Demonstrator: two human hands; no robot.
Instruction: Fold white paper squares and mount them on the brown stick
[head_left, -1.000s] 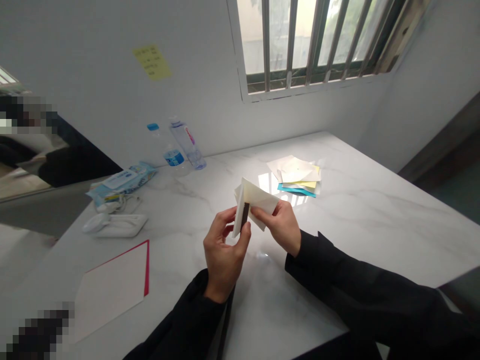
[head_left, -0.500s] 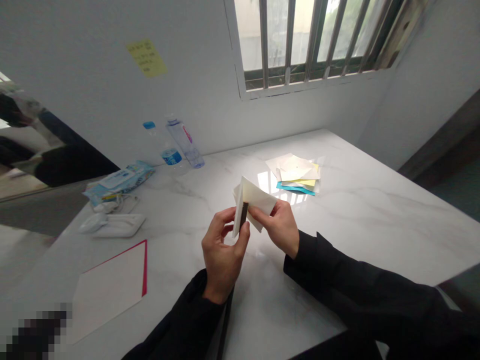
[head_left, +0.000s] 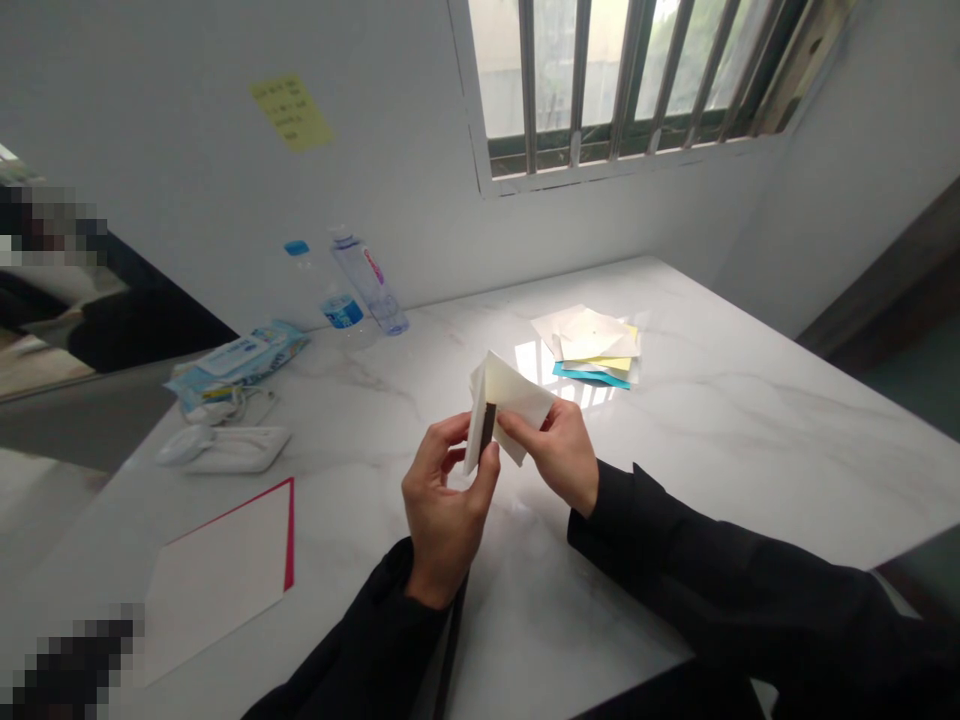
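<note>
Above the middle of the table I hold a folded piece of white paper (head_left: 517, 390), its panels standing apart at an angle. My left hand (head_left: 448, 500) grips its left panel, fingers behind and thumb in front. A narrow dark strip (head_left: 487, 425) lies against that panel beside my left thumb; what it is made of I cannot tell. My right hand (head_left: 559, 450) pinches the right panel, with the thumb on the inner face and the other fingers mostly hidden behind the paper.
Beyond my hands lies a stack of white, yellow and blue paper sheets (head_left: 596, 345). Two plastic bottles (head_left: 386, 310) stand by the wall. At left are a wipes pack (head_left: 244, 355), a white tray (head_left: 247, 455) and white paper over a red sheet (head_left: 217, 580). Another person sits far left.
Both hands and the folded paper stay almost in place, with only a slight shift of the paper's upper edge. The view has tilted a little.
</note>
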